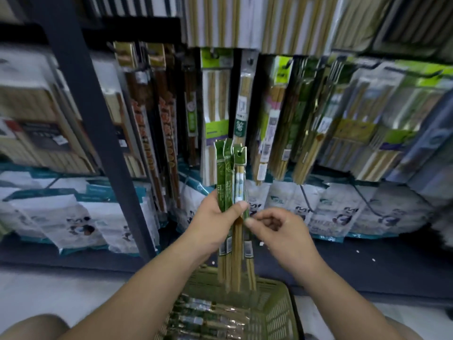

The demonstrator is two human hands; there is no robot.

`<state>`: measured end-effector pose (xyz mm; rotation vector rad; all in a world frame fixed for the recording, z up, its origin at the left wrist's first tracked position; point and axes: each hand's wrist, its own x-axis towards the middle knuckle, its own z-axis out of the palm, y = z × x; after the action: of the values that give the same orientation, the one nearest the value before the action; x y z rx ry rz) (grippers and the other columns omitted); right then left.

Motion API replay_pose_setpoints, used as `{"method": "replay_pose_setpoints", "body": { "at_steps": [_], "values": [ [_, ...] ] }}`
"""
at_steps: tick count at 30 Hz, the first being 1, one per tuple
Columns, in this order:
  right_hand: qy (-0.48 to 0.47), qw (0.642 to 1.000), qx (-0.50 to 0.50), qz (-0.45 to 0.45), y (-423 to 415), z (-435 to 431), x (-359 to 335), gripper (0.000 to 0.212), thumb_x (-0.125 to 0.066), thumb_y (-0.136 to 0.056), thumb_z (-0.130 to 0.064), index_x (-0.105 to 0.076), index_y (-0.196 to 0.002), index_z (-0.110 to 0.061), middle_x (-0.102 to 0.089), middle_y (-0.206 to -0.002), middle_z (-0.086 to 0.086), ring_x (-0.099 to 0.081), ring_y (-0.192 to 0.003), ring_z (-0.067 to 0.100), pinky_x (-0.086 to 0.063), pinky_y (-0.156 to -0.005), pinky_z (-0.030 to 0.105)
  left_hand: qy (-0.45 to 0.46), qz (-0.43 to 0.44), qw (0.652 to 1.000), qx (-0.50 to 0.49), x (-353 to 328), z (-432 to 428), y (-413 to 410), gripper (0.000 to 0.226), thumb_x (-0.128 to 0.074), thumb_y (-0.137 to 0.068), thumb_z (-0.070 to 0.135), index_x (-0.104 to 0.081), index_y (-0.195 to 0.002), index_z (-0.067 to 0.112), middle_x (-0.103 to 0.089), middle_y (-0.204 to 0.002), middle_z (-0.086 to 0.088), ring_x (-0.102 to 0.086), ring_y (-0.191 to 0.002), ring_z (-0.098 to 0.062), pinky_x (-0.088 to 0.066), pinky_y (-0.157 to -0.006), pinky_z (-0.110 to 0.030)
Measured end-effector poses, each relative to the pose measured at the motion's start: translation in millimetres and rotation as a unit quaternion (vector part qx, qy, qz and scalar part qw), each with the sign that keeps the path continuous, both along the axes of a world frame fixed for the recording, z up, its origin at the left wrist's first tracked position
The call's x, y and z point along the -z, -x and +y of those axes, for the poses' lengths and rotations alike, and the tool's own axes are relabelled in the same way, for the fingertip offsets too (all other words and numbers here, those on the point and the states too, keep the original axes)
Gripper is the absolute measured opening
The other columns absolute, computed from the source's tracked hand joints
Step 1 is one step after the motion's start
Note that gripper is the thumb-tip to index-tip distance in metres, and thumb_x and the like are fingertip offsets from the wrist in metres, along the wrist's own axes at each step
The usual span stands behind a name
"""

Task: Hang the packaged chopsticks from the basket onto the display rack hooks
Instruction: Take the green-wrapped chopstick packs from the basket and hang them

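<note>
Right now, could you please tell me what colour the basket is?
Olive green, with slotted walls: the basket shows best, and only, in the head view.

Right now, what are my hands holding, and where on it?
The left hand grips a bundle of chopstick packs around the middle. The right hand pinches the rightmost pack at about the same height.

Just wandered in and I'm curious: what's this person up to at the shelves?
A person is stocking a shop rack. Their left hand grips a bunch of chopstick packs upright, and the right hand pinches one pack at its right edge, seemingly to separate it. More loose packs lie in the green basket below. None of the held packs is on a hook yet.
</note>
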<state>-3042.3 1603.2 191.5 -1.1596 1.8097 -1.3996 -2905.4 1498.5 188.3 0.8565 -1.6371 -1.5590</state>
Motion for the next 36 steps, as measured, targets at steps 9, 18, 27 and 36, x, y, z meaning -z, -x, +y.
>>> {"method": "replay_pose_setpoints", "body": {
  "at_steps": [9,18,27,36],
  "values": [
    [0.133,0.99,0.007,0.05,34,-21,-123,0.009,-0.068,-0.096,-0.032,-0.066,-0.102,-0.039,-0.074,-0.083,-0.012,-0.065,-0.07,-0.006,-0.048,-0.061,0.013,0.089,0.028,0.994,0.059,-81,0,28,0.014,-0.07,-0.098,0.02,-0.068,-0.108,0.03,-0.08,-0.097,0.007,-0.075,-0.087,-0.009,-0.06,-0.071,-0.024],
    [0.166,0.984,0.059,0.026,66,-29,-164,0.026,-0.063,-0.1,-0.034,-0.068,-0.075,-0.027,-0.052,-0.071,0.003,-0.051,-0.063,0.016,-0.047,-0.06,0.037,0.092,0.052,0.993,0.048,-117,3,54,0.034,-0.075,-0.092,0.039,-0.063,-0.123,0.029,-0.077,-0.112,0.014,-0.071,-0.105,-0.005,-0.056,-0.096,-0.033],
    [0.172,0.979,0.108,-0.002,99,-36,-182,0.005,-0.066,-0.098,-0.034,-0.068,-0.096,-0.038,-0.067,-0.087,-0.014,-0.057,-0.071,0.009,-0.047,-0.061,0.03,0.056,0.044,0.996,0.05,-121,-1,55,0.085,-0.077,-0.077,0.06,-0.053,-0.139,0.007,-0.078,-0.11,0.001,-0.06,-0.115,0.009,-0.031,-0.099,-0.011],
    [0.144,0.978,0.145,0.048,90,-60,-185,0.025,-0.06,-0.1,-0.038,-0.074,-0.082,-0.029,-0.066,-0.088,0.016,-0.055,-0.049,0.006,-0.045,-0.058,0.024,0.048,0.04,0.998,0.024,-121,-4,62,0.054,-0.071,-0.095,0.039,-0.055,-0.135,0.006,-0.079,-0.107,-0.001,-0.065,-0.109,0.004,-0.037,-0.107,-0.024]
  ]
}}
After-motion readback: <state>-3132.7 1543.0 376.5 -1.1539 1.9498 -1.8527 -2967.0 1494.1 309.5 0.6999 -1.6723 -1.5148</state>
